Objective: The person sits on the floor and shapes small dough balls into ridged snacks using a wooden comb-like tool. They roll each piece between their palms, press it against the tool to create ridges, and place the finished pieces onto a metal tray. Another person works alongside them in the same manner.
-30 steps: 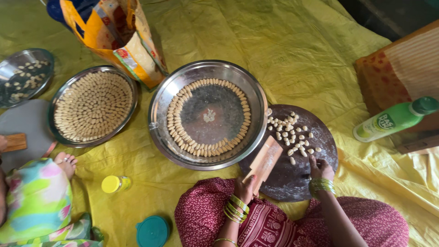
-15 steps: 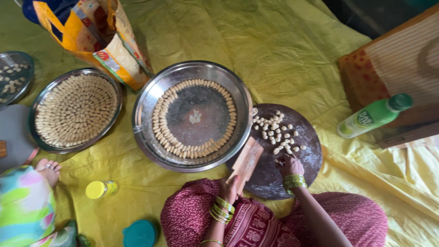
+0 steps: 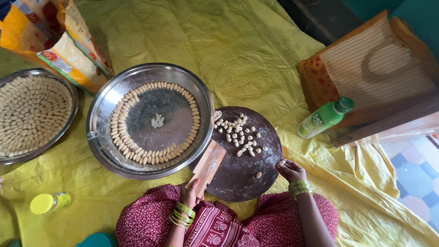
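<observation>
Full tray at left edge, cut off. Centre steel plate ringed with shaped dough pieces – middle bare. Round board lower centre, small dough balls unshaped. Left hand gripping ridged wooden paddle; right hand curled at board edge – contents hidden, can't tell.

Room and obstacles around the board

Beyond right hand fingertips: bare dark board, one dough piece just beside, cluster of pieces farther on. Ahead of left hand fingers: ridged comb, tilted, touching tray rim. Outward of right-hand fingers: open yellow sheet, then green bottle and bag.
</observation>
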